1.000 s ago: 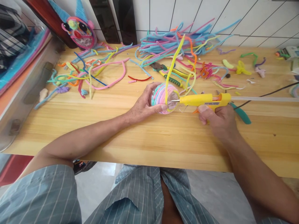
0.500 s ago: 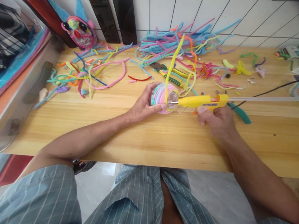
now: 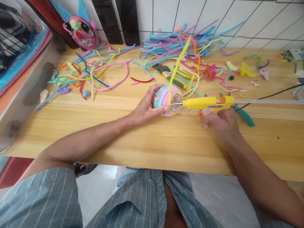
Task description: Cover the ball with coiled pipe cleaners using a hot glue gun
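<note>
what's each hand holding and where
Left hand grips the wrapped ball around its side; right hand holds the glue gun by its handle.

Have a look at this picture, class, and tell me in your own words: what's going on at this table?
A person sits at a wooden table. Their left hand grips a small ball wound with pastel pipe cleaners, steadying it on the tabletop. Their right hand holds a yellow glue gun with its nozzle at the ball's bare clear patch. A long yellow pipe cleaner rises from the ball. Loose pipe cleaners lie scattered behind.
</note>
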### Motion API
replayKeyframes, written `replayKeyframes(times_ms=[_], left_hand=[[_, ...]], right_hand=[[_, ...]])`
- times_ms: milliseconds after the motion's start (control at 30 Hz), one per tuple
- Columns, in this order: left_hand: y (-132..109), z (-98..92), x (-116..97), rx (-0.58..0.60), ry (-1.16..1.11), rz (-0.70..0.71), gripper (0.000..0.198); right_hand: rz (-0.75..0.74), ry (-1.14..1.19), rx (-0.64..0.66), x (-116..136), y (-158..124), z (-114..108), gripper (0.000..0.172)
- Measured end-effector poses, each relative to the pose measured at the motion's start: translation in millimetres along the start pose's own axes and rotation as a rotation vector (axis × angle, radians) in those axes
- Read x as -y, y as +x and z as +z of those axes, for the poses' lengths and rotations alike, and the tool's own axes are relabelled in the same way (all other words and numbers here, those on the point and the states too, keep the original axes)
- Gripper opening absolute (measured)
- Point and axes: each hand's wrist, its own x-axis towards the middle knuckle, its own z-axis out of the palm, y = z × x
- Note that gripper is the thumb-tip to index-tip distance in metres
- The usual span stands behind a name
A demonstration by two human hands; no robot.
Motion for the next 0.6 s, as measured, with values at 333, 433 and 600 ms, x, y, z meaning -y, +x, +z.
replayKeyframes(times_ms=[333, 433, 600], left_hand=[[0.2, -0.7, 0.6, -0.009, 0.01, -0.016, 0.088], [0.6, -0.6, 1.6, -0.017, 0.009, -0.016, 0.089], [0.7, -0.9, 1.6, -0.009, 0.012, -0.003, 0.088]], right_hand=[[0.05, -0.113, -0.029, 7.2, 1.1, -1.9, 0.066], [0.055, -0.096, -0.031, 7.6, 1.5, -2.2, 0.066], [0.08, -0.074, -0.025, -0.9, 1.8, -3.4, 0.068]])
